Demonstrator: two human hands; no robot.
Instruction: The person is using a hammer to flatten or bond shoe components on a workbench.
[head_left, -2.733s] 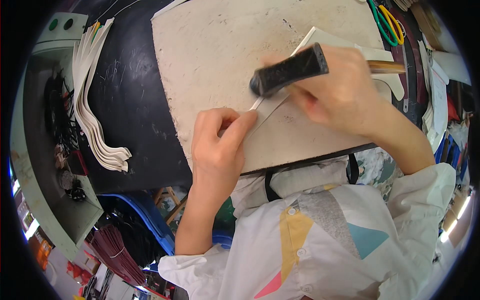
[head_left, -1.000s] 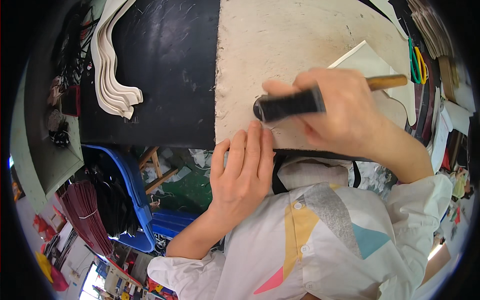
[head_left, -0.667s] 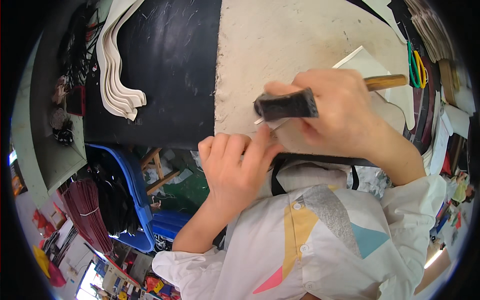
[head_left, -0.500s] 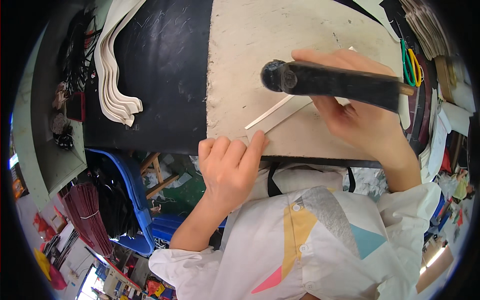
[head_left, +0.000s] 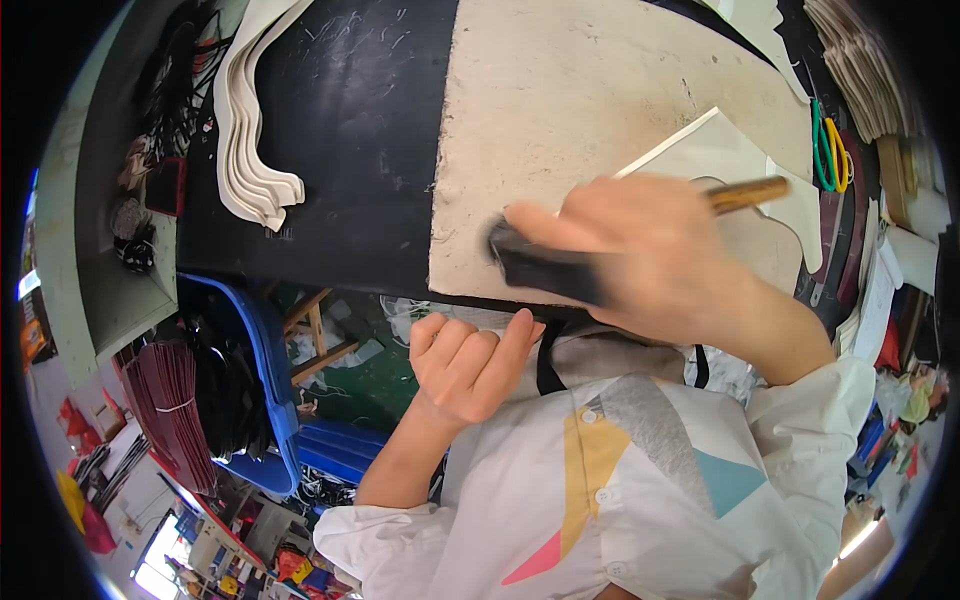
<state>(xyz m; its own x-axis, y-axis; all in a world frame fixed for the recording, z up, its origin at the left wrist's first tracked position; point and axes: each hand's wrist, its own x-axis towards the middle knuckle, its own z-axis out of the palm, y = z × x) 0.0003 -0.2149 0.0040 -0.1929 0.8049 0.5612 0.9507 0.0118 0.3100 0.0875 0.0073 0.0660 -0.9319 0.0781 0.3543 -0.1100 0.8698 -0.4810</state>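
Observation:
My right hand (head_left: pixel 660 250), blurred by motion, is wrapped round a hammer with a dark head (head_left: pixel 545 268) and a wooden handle (head_left: pixel 750 194) sticking out behind the hand. The head is low over the near edge of the pale board (head_left: pixel 530 120). Under and beyond that hand lies a flat off-white piece (head_left: pixel 710 150) with a narrow pale strip along one edge; its near part is hidden. My left hand (head_left: pixel 460 368) is closed just off the board's near edge, fingers curled and thumb against the forefinger. What it pinches, if anything, does not show.
Wavy off-white strips (head_left: pixel 245 150) lie stacked on the black mat (head_left: pixel 340 150) at left. Green- and yellow-handled scissors (head_left: pixel 830 155) and stacked beige pieces (head_left: pixel 855 65) are at right. A blue bin (head_left: pixel 270 370) with dark pieces stands below left.
The hammer has come down and towards me with my right hand, baring more of the off-white piece. My left hand has drawn back off the board's edge. The view has shifted slightly.

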